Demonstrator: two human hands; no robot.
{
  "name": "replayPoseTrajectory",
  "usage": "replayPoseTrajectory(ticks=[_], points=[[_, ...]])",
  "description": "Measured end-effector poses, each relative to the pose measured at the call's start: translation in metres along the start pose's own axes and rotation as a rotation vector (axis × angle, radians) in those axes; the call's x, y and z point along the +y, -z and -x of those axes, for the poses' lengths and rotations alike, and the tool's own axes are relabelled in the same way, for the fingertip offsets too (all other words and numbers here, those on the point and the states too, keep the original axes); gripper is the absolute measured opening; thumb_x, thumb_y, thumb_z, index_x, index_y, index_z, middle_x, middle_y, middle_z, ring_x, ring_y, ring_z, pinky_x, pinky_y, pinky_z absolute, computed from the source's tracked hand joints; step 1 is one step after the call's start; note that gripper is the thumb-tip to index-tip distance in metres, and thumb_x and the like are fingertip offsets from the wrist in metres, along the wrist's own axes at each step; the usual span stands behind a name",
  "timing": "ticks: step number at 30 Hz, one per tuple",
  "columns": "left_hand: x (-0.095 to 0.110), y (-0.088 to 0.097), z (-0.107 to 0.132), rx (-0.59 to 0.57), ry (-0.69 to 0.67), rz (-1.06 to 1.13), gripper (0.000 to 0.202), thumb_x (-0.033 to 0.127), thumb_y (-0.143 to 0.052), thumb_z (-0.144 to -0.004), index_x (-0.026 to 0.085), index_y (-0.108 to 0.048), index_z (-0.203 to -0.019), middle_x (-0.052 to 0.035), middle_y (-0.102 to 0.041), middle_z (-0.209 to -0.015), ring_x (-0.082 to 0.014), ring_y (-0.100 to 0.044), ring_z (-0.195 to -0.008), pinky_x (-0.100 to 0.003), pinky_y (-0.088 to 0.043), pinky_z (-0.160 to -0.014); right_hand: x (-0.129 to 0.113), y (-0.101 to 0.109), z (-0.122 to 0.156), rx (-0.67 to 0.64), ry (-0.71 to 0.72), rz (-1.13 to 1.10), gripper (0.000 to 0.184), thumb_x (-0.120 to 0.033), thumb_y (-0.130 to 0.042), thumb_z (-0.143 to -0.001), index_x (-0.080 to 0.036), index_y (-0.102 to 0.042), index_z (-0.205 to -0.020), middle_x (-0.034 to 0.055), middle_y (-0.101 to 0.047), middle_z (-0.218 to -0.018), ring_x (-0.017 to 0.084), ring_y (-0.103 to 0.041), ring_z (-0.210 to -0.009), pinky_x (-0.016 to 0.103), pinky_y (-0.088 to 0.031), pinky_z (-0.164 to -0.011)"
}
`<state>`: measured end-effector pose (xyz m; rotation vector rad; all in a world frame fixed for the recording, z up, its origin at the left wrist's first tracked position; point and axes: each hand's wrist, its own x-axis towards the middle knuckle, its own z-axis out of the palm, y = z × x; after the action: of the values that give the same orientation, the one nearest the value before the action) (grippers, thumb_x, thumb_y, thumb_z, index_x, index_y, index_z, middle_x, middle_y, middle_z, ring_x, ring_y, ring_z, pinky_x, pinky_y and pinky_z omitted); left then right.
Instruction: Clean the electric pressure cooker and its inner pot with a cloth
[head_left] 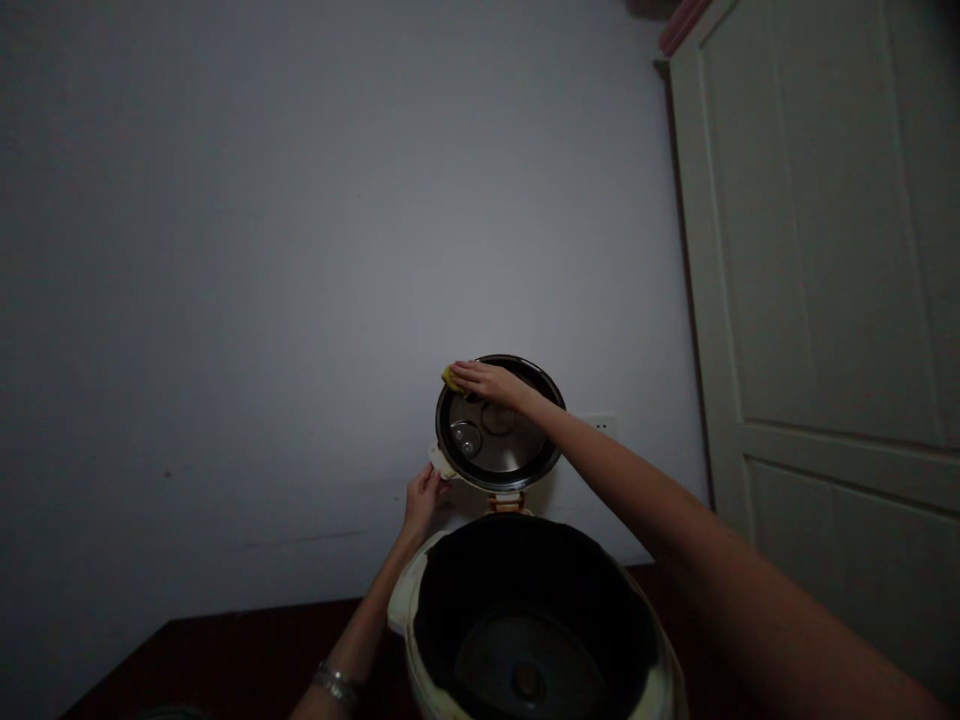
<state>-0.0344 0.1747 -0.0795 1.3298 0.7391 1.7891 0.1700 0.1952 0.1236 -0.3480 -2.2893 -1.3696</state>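
We are working at the raised lid (516, 456), which is standing tilted up on its hinge (507, 503) at the far side of the cooker (409, 590). The lid's metal inner face is turning toward us. Our right hand (484, 382) is reaching across from the right; its fingers are lying nearly straight and close together over a yellow cloth (450, 379), holding it against the far-left part of the lid's rim. Most of the cloth is hiding under the fingers, so we are not ruling out a sponge. Our left hand (422, 497) is closing thumb and fingers on the pale tab (441, 462) at the lid's left edge, apparently steadying it.

Progress: the raising of the lid is standing as done, and the cloth is touching the rim. We are judging the wiping to be under way, not finished. We are not able to tell which parts of the inner face are already wiped; the near and right stretches of rim are lying away from the cloth. The round valve area (465, 438) is showing uncovered. The cooker's dark interior (529, 610) is facing upward, with neither hand touching it.
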Motion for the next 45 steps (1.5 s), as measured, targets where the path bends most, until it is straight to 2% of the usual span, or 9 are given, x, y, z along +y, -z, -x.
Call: replayPoseTrajectory(ticks=[6, 10, 17, 21, 25, 30, 38, 42, 45], points=[[0.003, -0.002, 0.001, -0.005, 0.007, 0.037, 0.058, 0.047, -0.077, -0.053, 0.013, -0.069, -0.100, -0.0069, -0.071, -0.089, -0.0165, -0.064, -0.071, -0.028, -0.051, -0.068, 0.023, 0.021, 0.036, -0.014, -0.119, 0.143, 0.037, -0.005, -0.042, -0.089, -0.006, -0.054, -0.123, 0.0158, -0.051, -0.134, 0.024, -0.044, -0.127, 0.040, -0.041, -0.104], [0.004, -0.003, 0.001, 0.010, 0.026, 0.048, 0.057, 0.047, -0.078, -0.051, 0.012, -0.070, -0.095, -0.0066, -0.071, -0.084, -0.0163, -0.064, -0.068, -0.028, -0.051, -0.068, 0.022, 0.032, 0.067, -0.125, -0.162, 0.173, 0.032, -0.005, -0.042, -0.088, -0.005, -0.061, -0.114, 0.0178, -0.056, -0.126, 0.024, -0.046, -0.125, 0.039, -0.041, -0.104], [0.008, -0.003, 0.002, -0.008, 0.026, 0.035, 0.051, 0.042, -0.077, -0.055, 0.012, -0.069, -0.096, -0.0060, -0.071, -0.084, -0.0161, -0.064, -0.068, -0.028, -0.050, -0.067, -0.030, 0.039, 0.110, -0.372, -0.494, 0.176, 0.038, -0.001, -0.041, -0.085, 0.005, -0.056, -0.118, 0.0279, -0.053, -0.125, 0.030, -0.045, -0.123, 0.042, -0.037, -0.103], [0.009, -0.005, 0.001, -0.006, 0.022, 0.029, 0.049, 0.040, -0.076, -0.057, 0.012, -0.069, -0.097, -0.0062, -0.072, -0.084, -0.0164, -0.064, -0.069, -0.029, -0.050, -0.069, -0.073, 0.037, 0.119, -0.472, -0.580, 0.160, 0.030, 0.000, -0.043, -0.080, 0.005, -0.066, -0.099, 0.0305, -0.063, -0.102, 0.035, -0.054, -0.106, 0.048, -0.043, -0.088], [0.009, -0.006, -0.001, 0.000, 0.012, 0.040, 0.052, 0.042, -0.077, -0.053, 0.012, -0.069, -0.096, -0.0070, -0.072, -0.085, -0.0169, -0.064, -0.070, -0.029, -0.050, -0.069, -0.112, 0.028, 0.114, -0.576, -0.654, 0.093, 0.025, -0.002, -0.046, -0.080, 0.001, -0.071, -0.085, 0.0288, -0.066, -0.087, 0.034, -0.061, -0.089, 0.043, -0.047, -0.072], [0.008, -0.005, -0.003, -0.026, -0.008, 0.014, 0.051, 0.046, -0.076, -0.054, 0.012, -0.069, -0.091, -0.0049, -0.071, -0.082, -0.0168, -0.063, -0.070, -0.029, -0.050, -0.069, -0.143, 0.018, 0.097, -0.630, -0.698, -0.032, 0.025, -0.005, -0.048, -0.081, -0.005, -0.071, -0.089, 0.0240, -0.068, -0.089, 0.030, -0.064, -0.086, 0.040, -0.049, -0.072], [0.004, -0.004, -0.005, -0.033, 0.001, 0.008, 0.052, 0.046, -0.075, -0.055, 0.013, -0.069, -0.095, -0.0059, -0.070, -0.086, -0.0183, -0.063, -0.074, -0.030, -0.049, -0.071, -0.163, 0.014, 0.048, -0.611, -0.766, -0.236, 0.023, -0.017, -0.052, -0.080, -0.010, -0.071, -0.091, 0.0192, -0.071, -0.091, 0.027, -0.068, -0.082, 0.032, -0.051, -0.068], [0.007, -0.004, -0.004, -0.043, -0.026, -0.024, 0.049, 0.044, -0.075, -0.055, 0.013, -0.069, -0.092, -0.0049, -0.070, -0.080, -0.0164, -0.062, -0.069, -0.026, -0.048, -0.065, -0.166, 0.007, 0.023, -0.543, -0.790, -0.299, 0.030, -0.018, -0.042, -0.085, -0.010, -0.068, -0.097, 0.0181, -0.070, -0.095, 0.026, -0.068, -0.086, 0.031, -0.050, -0.070], [0.007, -0.003, -0.005, -0.020, -0.056, -0.084, 0.043, 0.041, -0.074, -0.057, 0.012, -0.070, -0.088, -0.0025, -0.068, -0.071, -0.0136, -0.059, -0.063, -0.022, -0.045, -0.060, -0.165, 0.004, 0.019, -0.500, -0.779, -0.345, 0.035, -0.024, -0.035, -0.091, -0.011, -0.064, -0.106, 0.0162, -0.069, -0.100, 0.025, -0.067, -0.091, 0.030, -0.049, -0.074]])
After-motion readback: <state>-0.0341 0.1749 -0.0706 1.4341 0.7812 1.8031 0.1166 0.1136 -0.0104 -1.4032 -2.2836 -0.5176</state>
